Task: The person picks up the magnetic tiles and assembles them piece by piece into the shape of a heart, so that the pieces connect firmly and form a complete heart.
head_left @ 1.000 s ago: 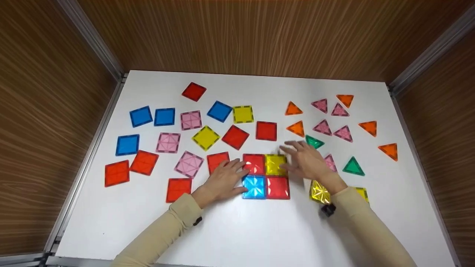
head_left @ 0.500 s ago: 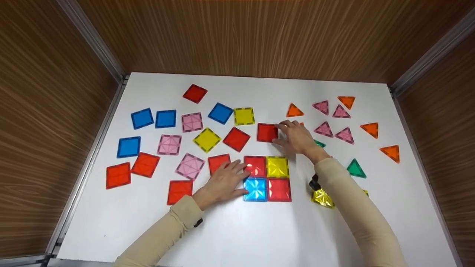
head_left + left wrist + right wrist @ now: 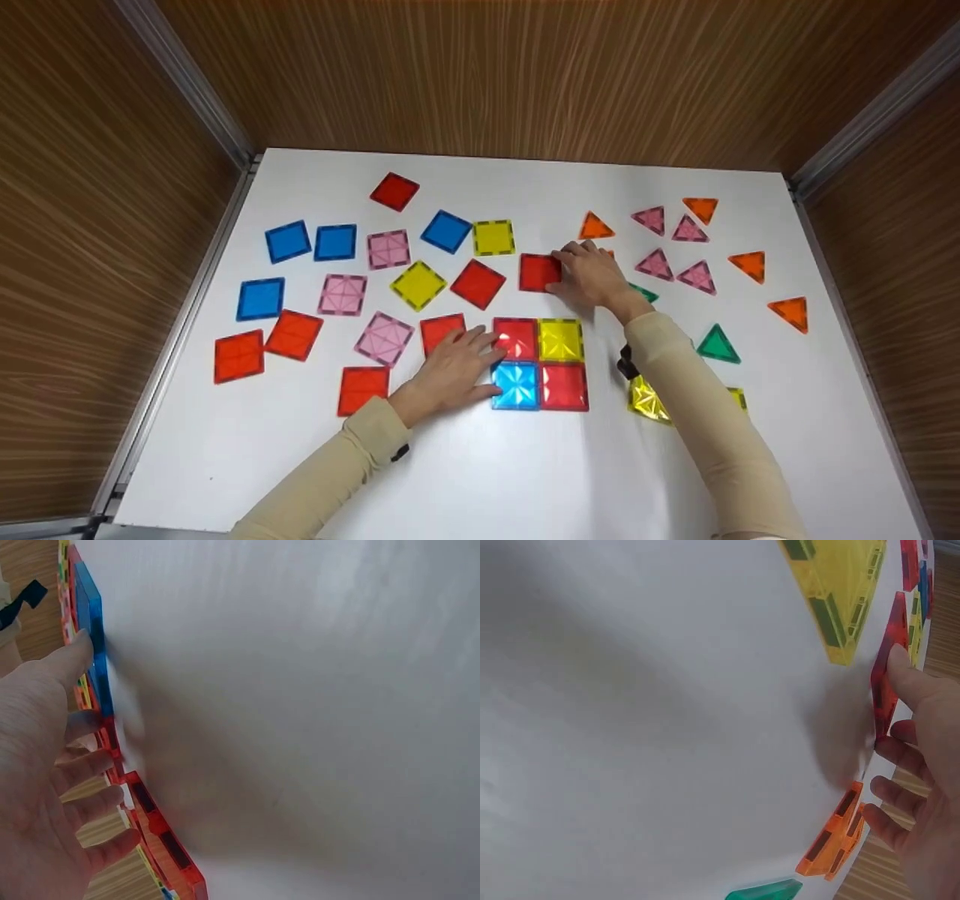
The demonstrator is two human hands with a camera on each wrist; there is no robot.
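Observation:
Four-tile block of translucent magnetic tiles: a red tile (image 3: 517, 334), a yellow tile (image 3: 561, 340), a blue tile (image 3: 517, 386) and another red tile (image 3: 565, 388) lie edge to edge. My left hand (image 3: 452, 369) rests at the block's left side with spread fingers; its thumb touches the blue tile (image 3: 88, 607) in the left wrist view. Farther back, my right hand (image 3: 596, 277) pinches a separate red square tile (image 3: 537, 272) at its right side, between thumb and index finger. The right wrist view shows the thumb on that red tile (image 3: 889, 679), with the other fingers loosely bent.
Several loose square tiles lie left and behind, among them a pink one (image 3: 384, 339) and a blue one (image 3: 260, 298). Triangle tiles, such as a green one (image 3: 718, 344) and an orange one (image 3: 789, 313), lie right. A yellow tile (image 3: 649, 397) sits near the right forearm.
My right hand has moved from the block's yellow tile up and left to the separate red square tile, and its fingers have closed in on it. The left hand has stayed put.

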